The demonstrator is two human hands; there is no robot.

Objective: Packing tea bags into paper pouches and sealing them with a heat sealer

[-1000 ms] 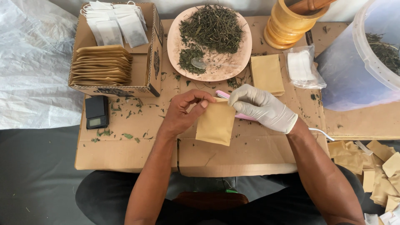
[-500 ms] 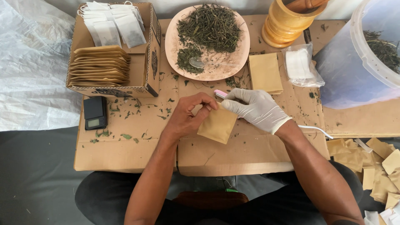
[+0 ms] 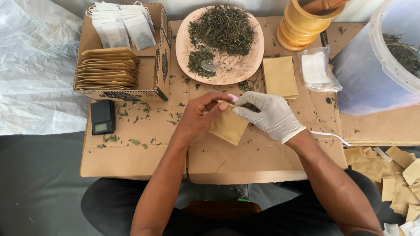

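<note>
Head view, near to far. Nearest: both forearms reaching forward over flattened cardboard [image 3: 262, 164] covering the bench. Bare left hand [image 3: 199, 118] and white-gloved right hand [image 3: 269, 116] meeting at centre; fingers of both pinched shut on the upper edge of a small tan paper sachet [image 3: 228, 128], held tilted just above the cardboard. Pink-tipped tool [image 3: 232, 97] showing between the fingertips of the two hands; which hand grips it cannot be told. Thin white cord [image 3: 330, 135] trailing from the right wrist toward the right.

Left of the left fingers: small black pocket scale [image 3: 102, 117] among scattered leaf crumbs. Right of the right wrist, at the edge of view: heap of loose tan sachets [image 3: 393, 175].

Just beyond the fingers: pink plate [image 3: 249, 65] carrying dried green herb [image 3: 223, 28] and a metal spoon [image 3: 209, 65]. Beyond the right fingers: flat stack of tan sachets [image 3: 280, 78], then a clear bag of white filter bags [image 3: 316, 69]. Far left: open cardboard box [image 3: 161, 65] holding a row of tan envelopes [image 3: 108, 69] and white tea filter bags [image 3: 124, 24]. Far right: wooden mortar [image 3: 302, 24] and translucent plastic tub [image 3: 372, 74] with herb inside.
</note>
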